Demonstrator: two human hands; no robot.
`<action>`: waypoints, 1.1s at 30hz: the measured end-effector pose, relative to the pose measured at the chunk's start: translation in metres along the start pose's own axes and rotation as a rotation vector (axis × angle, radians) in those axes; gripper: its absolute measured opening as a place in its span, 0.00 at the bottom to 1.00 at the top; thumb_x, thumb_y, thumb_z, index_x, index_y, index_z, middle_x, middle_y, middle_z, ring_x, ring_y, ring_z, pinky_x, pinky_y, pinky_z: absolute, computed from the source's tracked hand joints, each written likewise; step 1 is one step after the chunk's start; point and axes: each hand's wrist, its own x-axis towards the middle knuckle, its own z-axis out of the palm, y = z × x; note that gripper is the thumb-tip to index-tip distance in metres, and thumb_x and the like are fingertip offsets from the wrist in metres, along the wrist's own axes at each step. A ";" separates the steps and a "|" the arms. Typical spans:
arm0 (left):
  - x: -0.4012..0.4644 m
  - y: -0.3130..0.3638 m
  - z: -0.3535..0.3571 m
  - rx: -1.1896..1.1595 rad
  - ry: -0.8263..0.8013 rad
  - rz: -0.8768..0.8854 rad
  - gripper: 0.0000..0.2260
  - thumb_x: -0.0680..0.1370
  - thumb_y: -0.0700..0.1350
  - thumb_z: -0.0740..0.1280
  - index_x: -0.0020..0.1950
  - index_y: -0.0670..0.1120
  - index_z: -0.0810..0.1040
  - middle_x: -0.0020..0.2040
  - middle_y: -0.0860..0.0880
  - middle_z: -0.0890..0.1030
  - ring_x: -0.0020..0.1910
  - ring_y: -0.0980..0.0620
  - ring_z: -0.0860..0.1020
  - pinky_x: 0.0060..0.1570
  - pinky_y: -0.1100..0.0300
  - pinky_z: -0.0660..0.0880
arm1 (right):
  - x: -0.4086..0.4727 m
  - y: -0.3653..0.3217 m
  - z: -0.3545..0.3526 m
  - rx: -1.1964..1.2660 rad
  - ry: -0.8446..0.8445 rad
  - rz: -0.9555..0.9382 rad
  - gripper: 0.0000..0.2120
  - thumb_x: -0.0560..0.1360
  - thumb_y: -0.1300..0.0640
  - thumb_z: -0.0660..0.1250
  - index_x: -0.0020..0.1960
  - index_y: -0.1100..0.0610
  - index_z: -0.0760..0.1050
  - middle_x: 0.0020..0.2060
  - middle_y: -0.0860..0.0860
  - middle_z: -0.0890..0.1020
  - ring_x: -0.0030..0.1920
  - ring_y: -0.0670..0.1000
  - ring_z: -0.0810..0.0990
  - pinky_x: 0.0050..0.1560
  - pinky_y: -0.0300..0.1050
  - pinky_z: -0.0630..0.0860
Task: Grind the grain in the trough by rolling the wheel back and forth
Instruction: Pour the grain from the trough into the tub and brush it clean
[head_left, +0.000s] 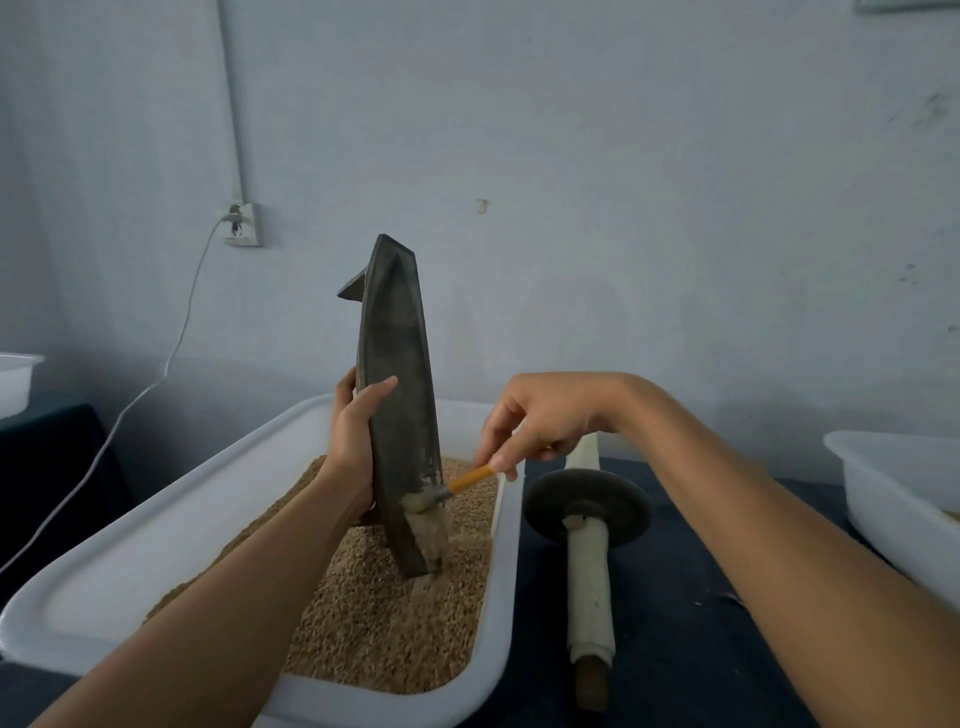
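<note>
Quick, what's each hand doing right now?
Left hand: grips the trough, stood on end in the grain tub.
Right hand: pinches a brush against the trough.

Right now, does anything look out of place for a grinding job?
Yes. The trough stands on end in the white tub of grain, held by the left hand, while the right hand brushes its inside with a small brush. The grinding wheel lies idle on the dark table beside the tub.
</note>
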 end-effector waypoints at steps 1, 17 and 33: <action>0.000 0.000 0.000 -0.006 0.001 0.000 0.20 0.77 0.49 0.65 0.67 0.50 0.67 0.52 0.46 0.77 0.47 0.46 0.78 0.37 0.55 0.75 | -0.005 0.001 -0.005 0.021 -0.010 0.007 0.08 0.76 0.62 0.68 0.55 0.59 0.82 0.36 0.51 0.81 0.25 0.44 0.70 0.23 0.32 0.62; 0.004 -0.001 -0.003 -0.039 0.024 0.028 0.20 0.77 0.45 0.64 0.68 0.50 0.66 0.51 0.46 0.77 0.46 0.46 0.78 0.39 0.53 0.76 | -0.008 0.001 0.001 0.048 -0.014 0.007 0.08 0.76 0.62 0.68 0.54 0.59 0.82 0.35 0.51 0.82 0.24 0.43 0.70 0.22 0.31 0.63; 0.011 -0.005 -0.008 -0.060 0.057 0.100 0.23 0.77 0.45 0.65 0.70 0.54 0.64 0.59 0.44 0.75 0.54 0.42 0.77 0.41 0.51 0.77 | -0.014 -0.001 0.011 0.077 -0.023 0.078 0.07 0.79 0.59 0.65 0.52 0.56 0.81 0.34 0.52 0.82 0.23 0.43 0.71 0.20 0.32 0.63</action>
